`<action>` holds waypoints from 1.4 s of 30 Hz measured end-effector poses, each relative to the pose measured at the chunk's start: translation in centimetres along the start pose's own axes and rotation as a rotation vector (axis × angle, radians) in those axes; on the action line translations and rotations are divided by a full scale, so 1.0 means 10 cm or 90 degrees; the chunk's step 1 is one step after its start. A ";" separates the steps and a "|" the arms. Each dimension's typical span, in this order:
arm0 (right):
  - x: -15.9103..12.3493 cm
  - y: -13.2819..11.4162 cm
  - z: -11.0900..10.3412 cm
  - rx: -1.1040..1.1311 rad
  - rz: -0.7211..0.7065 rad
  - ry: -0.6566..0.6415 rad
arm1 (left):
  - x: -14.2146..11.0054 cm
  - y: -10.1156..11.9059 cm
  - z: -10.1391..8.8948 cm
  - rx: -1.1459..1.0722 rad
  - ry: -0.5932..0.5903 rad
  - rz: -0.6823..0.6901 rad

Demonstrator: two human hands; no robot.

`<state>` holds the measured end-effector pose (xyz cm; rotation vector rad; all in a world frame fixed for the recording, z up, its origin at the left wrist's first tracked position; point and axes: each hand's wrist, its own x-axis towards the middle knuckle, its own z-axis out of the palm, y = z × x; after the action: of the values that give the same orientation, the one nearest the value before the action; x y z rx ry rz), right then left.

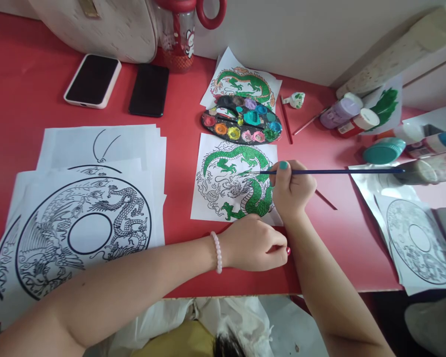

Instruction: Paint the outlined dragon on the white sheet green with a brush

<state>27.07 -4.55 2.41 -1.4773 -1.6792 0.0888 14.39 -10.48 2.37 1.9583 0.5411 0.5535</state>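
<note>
A blue-handled paintbrush [342,171] is gripped in my right hand [294,191], its tip over the dragon drawing [215,210]. Much of the dragon's body on that sheet is painted green; the rest is black outline on white. Across the sheet's lower edge rests my left hand [255,244], fingers curled in, a pink bead bracelet [216,252] on its wrist. Whether those fingers hold anything is hidden. Just above the drawing lies a black paint palette [228,135] with several colours in its wells. Partly under it is another dragon picture [241,74] in green and orange.
Printed sheets [96,277] with round designs lie at left, more sheets [419,238] at right. Two phones [92,80], a red-lidded cup [177,42] and a pale bag [107,29] stand behind. Paint bottles [341,111] crowd the right, near a red brush [287,120].
</note>
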 end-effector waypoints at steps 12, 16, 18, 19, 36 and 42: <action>0.00 -0.02 0.00 -0.007 -0.012 -0.011 | -0.01 -0.01 -0.01 0.004 0.003 0.000; 0.00 -0.03 0.00 -0.020 -0.001 -0.004 | -0.01 -0.01 -0.01 0.003 0.001 -0.002; 0.00 -0.04 0.00 -0.010 -0.001 0.001 | 0.00 -0.01 -0.01 0.002 0.000 -0.002; 0.00 -0.04 0.00 -0.003 -0.005 0.000 | 0.00 -0.01 -0.01 0.002 0.000 -0.002; 0.01 -0.05 -0.01 -0.014 -0.006 0.013 | 0.00 0.01 -0.02 0.014 -0.013 -0.005; -0.02 -0.04 -0.01 -0.019 -0.010 -0.020 | 0.01 0.01 -0.03 0.019 -0.016 -0.009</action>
<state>26.77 -4.84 2.60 -1.4920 -1.7240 0.0787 14.33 -10.30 2.62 1.9862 0.5501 0.5132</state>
